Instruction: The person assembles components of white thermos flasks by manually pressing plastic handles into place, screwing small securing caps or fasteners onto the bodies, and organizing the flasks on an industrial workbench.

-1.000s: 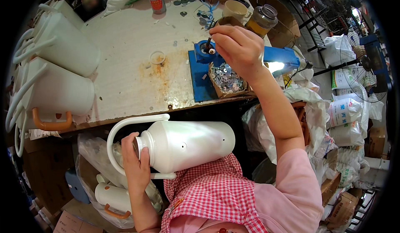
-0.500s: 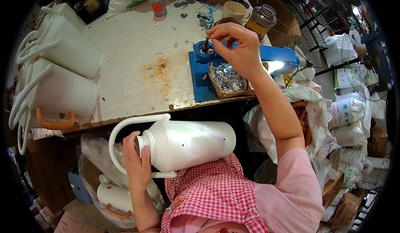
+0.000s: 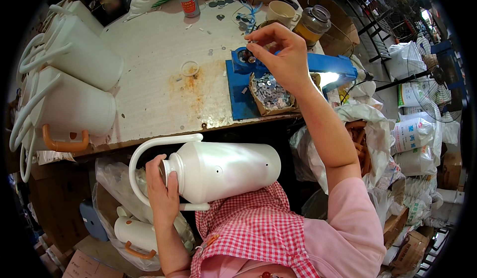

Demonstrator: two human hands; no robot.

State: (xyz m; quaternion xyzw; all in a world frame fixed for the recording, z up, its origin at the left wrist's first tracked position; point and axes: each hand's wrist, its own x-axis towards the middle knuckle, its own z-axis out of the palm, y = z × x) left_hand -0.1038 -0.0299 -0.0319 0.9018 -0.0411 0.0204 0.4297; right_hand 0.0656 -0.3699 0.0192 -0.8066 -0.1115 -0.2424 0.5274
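A white vacuum jug body (image 3: 231,171) lies on its side across my lap, its neck to the left and two small dark holes in its wall. My left hand (image 3: 164,186) is closed round the neck, inside the big curved white handle (image 3: 136,166). Over the blue metal fixture (image 3: 242,64) on the bench, my right hand (image 3: 283,52) is raised with thumb and forefinger drawn together; what they pinch is too small to make out. Just below the right hand, a cardboard box (image 3: 268,112) holds many small metal washers (image 3: 273,91).
Several white jugs (image 3: 74,109), one with an orange handle, stand on the bench's left. A spray can (image 3: 187,0), a cup (image 3: 281,12) and a jar of amber liquid (image 3: 313,24) stand farther back. Orange handles fill a sack (image 3: 357,144) at right; a fan (image 3: 437,74) stands beyond.
My right hand has shifted very slightly at the fixture, and the dark rod seen under its fingertips before no longer shows clearly. My left hand and the jug are almost still.
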